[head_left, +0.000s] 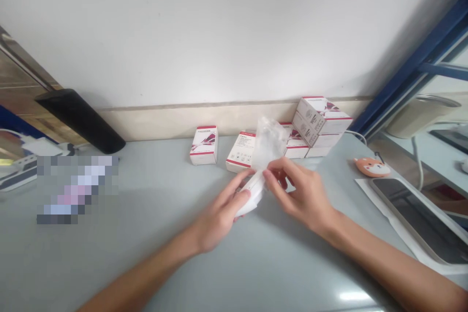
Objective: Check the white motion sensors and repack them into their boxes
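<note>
My left hand point(223, 209) is closed around a smooth white object point(252, 192), thumb on top; its exact kind does not show. A clear, crinkled plastic bag point(270, 139) stands up from the far end of this object. With thumb and fingers pinched together, my right hand point(298, 187) grips the bag where it meets the white object. Just behind the hands lies a white box with red edges point(239, 151), partly covered by the bag. To its left stands a similar small box point(204, 145).
Several matching boxes point(321, 124) are stacked against the wall at right. An orange animal-faced pouch point(373, 166) and a phone-like device point(420, 217) on white paper lie further right. At left are a black upright object point(82, 119), a power strip point(18, 173) and a blurred-out patch.
</note>
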`<state>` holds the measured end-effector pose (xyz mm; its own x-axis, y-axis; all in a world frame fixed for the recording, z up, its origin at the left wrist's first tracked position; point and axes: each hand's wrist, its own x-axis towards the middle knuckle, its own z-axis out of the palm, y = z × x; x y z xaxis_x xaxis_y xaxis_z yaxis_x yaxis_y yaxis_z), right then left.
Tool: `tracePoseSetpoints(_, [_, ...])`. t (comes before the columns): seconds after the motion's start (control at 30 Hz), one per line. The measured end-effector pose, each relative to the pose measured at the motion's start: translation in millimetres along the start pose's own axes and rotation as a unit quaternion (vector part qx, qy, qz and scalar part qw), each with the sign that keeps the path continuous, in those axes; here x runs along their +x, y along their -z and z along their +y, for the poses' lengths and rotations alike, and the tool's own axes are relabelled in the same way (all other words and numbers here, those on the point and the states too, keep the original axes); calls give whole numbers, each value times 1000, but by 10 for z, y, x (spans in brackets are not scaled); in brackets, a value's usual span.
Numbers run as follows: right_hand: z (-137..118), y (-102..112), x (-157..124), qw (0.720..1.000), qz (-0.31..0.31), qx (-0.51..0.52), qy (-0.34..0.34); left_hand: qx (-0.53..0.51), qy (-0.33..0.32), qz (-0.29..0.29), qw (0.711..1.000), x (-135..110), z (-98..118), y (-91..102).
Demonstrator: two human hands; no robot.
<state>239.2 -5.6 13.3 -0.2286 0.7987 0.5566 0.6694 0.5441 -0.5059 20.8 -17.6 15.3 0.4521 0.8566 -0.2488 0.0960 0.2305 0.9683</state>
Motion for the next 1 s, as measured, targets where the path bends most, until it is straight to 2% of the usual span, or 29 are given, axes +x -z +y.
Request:
tracePoseSetpoints(0.17, [-29,-37,-27,998,27,-47,24,-16,-16,28,999,65,-32,11])
tracePoseSetpoints(0.33, [-32,-69,-56,999,-18,-32,38,-95,-62,42,993,108,-41,41])
tracePoseSetpoints(0.47, [-19,-79,-67,996,-37,-12,78,-24,-78,60,995,65,4,13])
tracePoseSetpoints(0.53, [-15,-76,-69,993,-44,-8,110,-22,-69,58,996,58,11,7])
tracePoseSetpoints(0.67, [-53,-52,-65,982,-87,35,163,-140,-42,37,989,94,1,25])
tracePoseSetpoints(0.73, [-85,-38,-51,983,-97,107,110,-189,-40,22,981,115,8,30])
tracePoseSetpoints(0.8, [-97,-33,-26,978,-81,191,-13,-199,-43,1,979,129,24,30])
tracePoseSetpoints(0.9, [-60,-54,17,940,-48,265,-208,-172,-59,-4,983,136,43,39])
tracePoseSetpoints(0.97, [-16,-78,36,905,-65,309,-284,-156,-67,13,985,138,45,58])
tracePoseSetpoints(1.0, [2,-91,39,887,-88,340,-299,-149,-68,14,986,139,42,70])
